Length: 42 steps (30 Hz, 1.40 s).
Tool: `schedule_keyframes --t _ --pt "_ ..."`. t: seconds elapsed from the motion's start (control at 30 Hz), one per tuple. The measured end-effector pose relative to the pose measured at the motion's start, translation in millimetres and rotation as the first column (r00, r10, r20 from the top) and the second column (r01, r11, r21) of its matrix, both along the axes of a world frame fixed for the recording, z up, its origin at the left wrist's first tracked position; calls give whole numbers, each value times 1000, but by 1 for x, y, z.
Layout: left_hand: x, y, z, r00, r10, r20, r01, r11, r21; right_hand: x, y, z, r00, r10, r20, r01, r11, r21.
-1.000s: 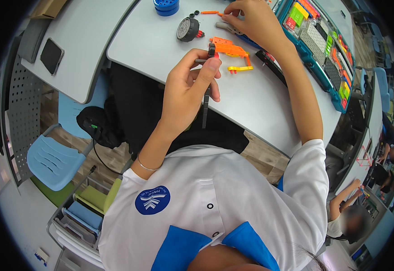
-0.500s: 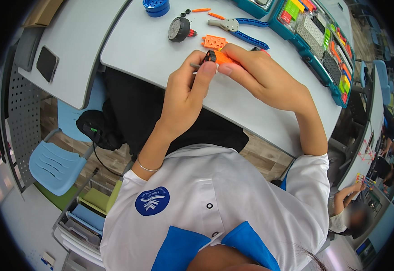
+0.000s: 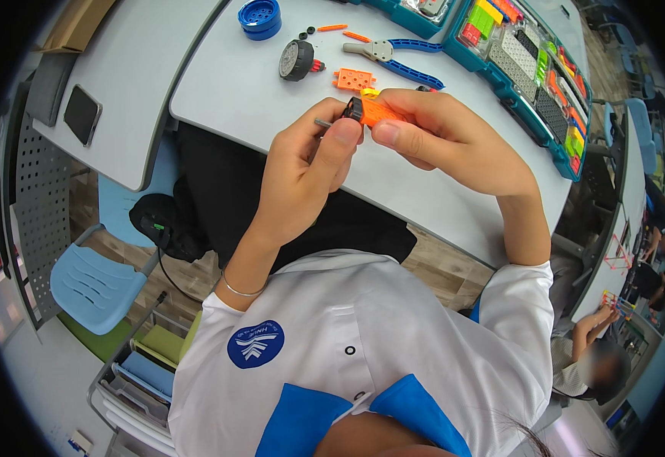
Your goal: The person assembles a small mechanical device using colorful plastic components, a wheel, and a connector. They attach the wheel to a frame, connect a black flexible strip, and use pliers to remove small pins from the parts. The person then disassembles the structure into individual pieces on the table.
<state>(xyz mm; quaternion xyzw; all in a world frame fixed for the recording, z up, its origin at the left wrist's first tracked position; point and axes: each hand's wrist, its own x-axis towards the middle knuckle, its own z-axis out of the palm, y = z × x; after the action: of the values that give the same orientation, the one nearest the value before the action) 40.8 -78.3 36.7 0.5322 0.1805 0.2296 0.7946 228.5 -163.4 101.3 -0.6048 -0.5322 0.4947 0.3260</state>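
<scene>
Between my two hands, above the near edge of the white table, is an orange building block with a black piece at its left end. A thin grey rod sticks out leftward past my fingers. My left hand pinches the black end between thumb and fingers. My right hand is closed on the orange part. Just beyond my fingers lie a flat orange perforated piece and a small yellow piece. Part of the held assembly is hidden by my fingers.
A grey-and-black wheel with a red connector, blue-handled pliers, orange rods and a blue cylindrical part lie farther back. Teal trays of colourful parts stand at right. A phone rests on the left table.
The orange piece has turned slightly in my hands, and my right fingers have curled further under it. The table items sit slightly farther left and lower in view.
</scene>
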Motion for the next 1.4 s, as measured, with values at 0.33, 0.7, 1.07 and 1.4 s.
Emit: schedule_keyframes --t 0.33,0.7,1.07,1.4 --pt "15 -13 -6 966 249 -72 -228 947 226 -6 2 1 990 -51 135 56 998 -31" --pt "13 -11 -11 988 138 -67 -132 987 91 0 2 -9 986 -65 155 64 998 8" --pt "-2 19 -9 976 197 -91 -204 976 -80 34 43 -24 742 -438 507 233 878 418" --pt "-2 10 -20 986 136 -98 -152 971 -186 48 87 -59 692 -346 634 35 892 450"
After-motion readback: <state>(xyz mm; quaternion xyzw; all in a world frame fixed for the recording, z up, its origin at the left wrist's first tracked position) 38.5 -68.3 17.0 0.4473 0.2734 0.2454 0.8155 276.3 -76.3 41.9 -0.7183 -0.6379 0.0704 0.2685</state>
